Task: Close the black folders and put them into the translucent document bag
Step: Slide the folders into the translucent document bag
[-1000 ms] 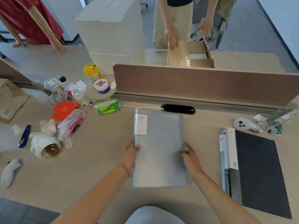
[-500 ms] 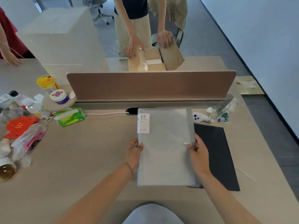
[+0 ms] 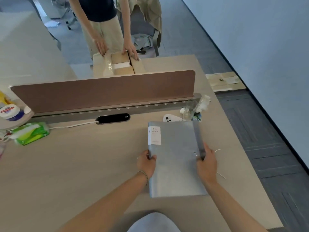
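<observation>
The translucent grey document bag [image 3: 175, 164] lies flat on the right part of the desk [image 3: 83, 164], a white "20" label [image 3: 154, 135] at its top left corner. My left hand [image 3: 147, 164] grips its left edge. On the bag's right edge my right hand [image 3: 206, 164] is closed over a darker grey strip [image 3: 197, 136], beside a small snap [image 3: 195, 153]. No black folder shows apart from the bag; whether one lies under or inside it is hidden.
A brown divider panel [image 3: 103, 91] and a black cable slot [image 3: 112, 118] run behind. A white controller [image 3: 170, 118] and plastic wrappers [image 3: 195, 108] sit just past the bag. Green wipes [image 3: 30, 133] and a jar [image 3: 11, 113] lie left. Opposite, a person handles a cardboard box [image 3: 118, 66]. The desk's right edge is close.
Both hands have carried the bag to the right, over the spot where the black folder lay; that folder is no longer visible. My view has swung right too.
</observation>
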